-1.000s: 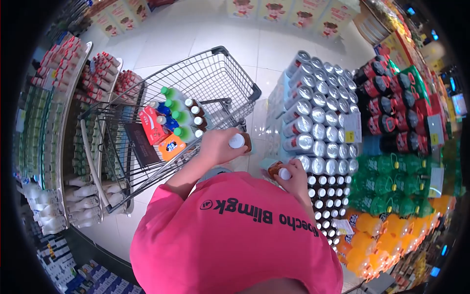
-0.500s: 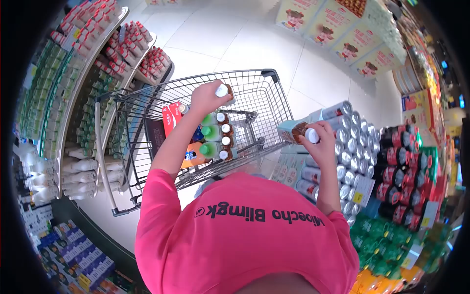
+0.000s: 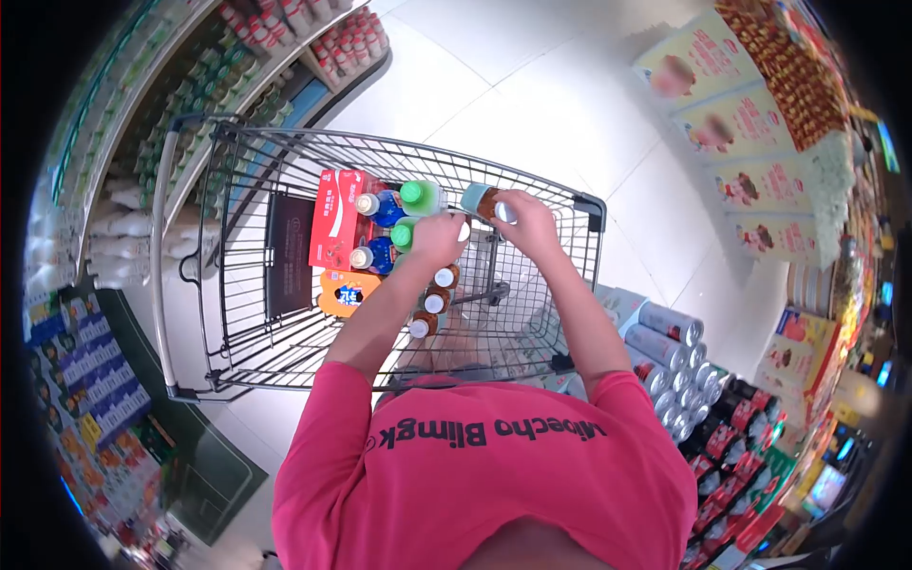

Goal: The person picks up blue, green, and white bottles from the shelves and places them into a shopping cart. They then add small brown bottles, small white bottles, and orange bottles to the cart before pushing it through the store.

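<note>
Both arms reach into the wire-mesh shopping cart (image 3: 237, 313).

- Right hand (image 3: 529, 225): grip clenched round a small brown bottle with teal label and white cap (image 3: 484, 202), held tilted, cap toward 3 o'clock, above the cart's far end near the rim.
- Left hand (image 3: 437, 237): fingers curled down over the row of brown bottles with white caps (image 3: 429, 302). Whether it grasps one or just rests on the nearest cap, cannot tell; the hand hides it.
- At 9 o'clock of the left hand: green-capped clear bottles (image 3: 416, 196), blue bottles with white caps (image 3: 372, 255), a red carton (image 3: 334, 218), an orange pack (image 3: 347, 293).

Judgement: to do this well, bring the held bottle upright before lowering, and set it at the 12 o'clock end of the brown row, touching its neighbour so it cannot topple. Use the left hand to steady the row; avoid knocking the green-capped bottles.
</note>
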